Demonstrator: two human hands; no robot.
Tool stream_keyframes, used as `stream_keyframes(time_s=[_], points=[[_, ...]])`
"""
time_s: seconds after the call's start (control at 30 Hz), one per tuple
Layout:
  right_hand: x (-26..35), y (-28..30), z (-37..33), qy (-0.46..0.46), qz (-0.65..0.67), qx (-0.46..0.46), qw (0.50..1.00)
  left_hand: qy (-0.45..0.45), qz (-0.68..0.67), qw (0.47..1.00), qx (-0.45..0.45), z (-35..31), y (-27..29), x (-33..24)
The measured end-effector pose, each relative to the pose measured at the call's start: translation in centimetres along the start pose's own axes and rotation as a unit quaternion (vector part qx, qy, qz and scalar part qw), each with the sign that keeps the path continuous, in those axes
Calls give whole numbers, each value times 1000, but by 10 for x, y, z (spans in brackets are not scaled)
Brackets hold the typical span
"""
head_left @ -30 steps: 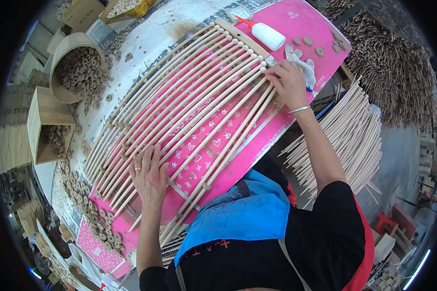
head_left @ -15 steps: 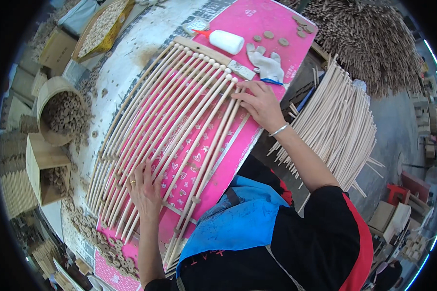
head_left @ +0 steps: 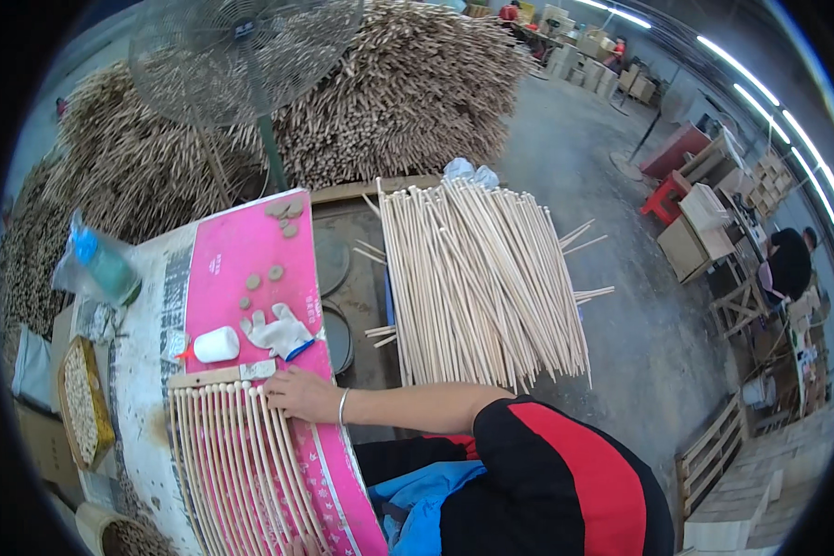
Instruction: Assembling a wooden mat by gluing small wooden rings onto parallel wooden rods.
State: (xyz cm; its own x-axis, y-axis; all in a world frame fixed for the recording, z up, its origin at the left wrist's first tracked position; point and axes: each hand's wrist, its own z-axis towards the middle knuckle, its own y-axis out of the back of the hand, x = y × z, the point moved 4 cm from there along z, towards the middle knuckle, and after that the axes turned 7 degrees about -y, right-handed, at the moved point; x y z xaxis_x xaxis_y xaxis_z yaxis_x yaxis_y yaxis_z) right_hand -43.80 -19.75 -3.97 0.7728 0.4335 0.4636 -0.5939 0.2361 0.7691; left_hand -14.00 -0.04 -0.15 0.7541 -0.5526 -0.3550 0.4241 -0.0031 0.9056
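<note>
A row of slim pale wooden sticks [head_left: 215,463] with round knobs lies side by side on the pink-covered table [head_left: 236,243]. Their knobbed ends line up against a wooden bar [head_left: 204,377]. My right hand [head_left: 306,395] is at the right end of the row, its bent fingers closed about a stick just below the knob. Of my left hand [head_left: 301,545] only some fingers show at the lower edge, touching the sticks; the rest is out of view. A white glove [head_left: 276,332] and a white glue bottle [head_left: 217,345] lie beyond the bar.
A big stack of loose wooden sticks [head_left: 482,287] stands right of the table. Round wooden discs [head_left: 253,282] lie on the pink cover. A tray of small beads [head_left: 85,398] stands at left. A large fan [head_left: 241,56] and piled sticks [head_left: 398,102] are behind.
My view has swung right and up, so the row sits lower left and my left hand is mostly out of the picture. My right hand stays at the knobbed ends.
</note>
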Motion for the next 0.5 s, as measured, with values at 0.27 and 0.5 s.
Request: stream_keyframes(time_s=[0.27, 0.5], points=[[6, -7, -16, 10, -41, -35, 998, 91, -127, 988, -12, 9, -24, 17], [5, 1, -14, 49, -12, -30, 998, 51, 79, 995, -32, 16, -20, 15]])
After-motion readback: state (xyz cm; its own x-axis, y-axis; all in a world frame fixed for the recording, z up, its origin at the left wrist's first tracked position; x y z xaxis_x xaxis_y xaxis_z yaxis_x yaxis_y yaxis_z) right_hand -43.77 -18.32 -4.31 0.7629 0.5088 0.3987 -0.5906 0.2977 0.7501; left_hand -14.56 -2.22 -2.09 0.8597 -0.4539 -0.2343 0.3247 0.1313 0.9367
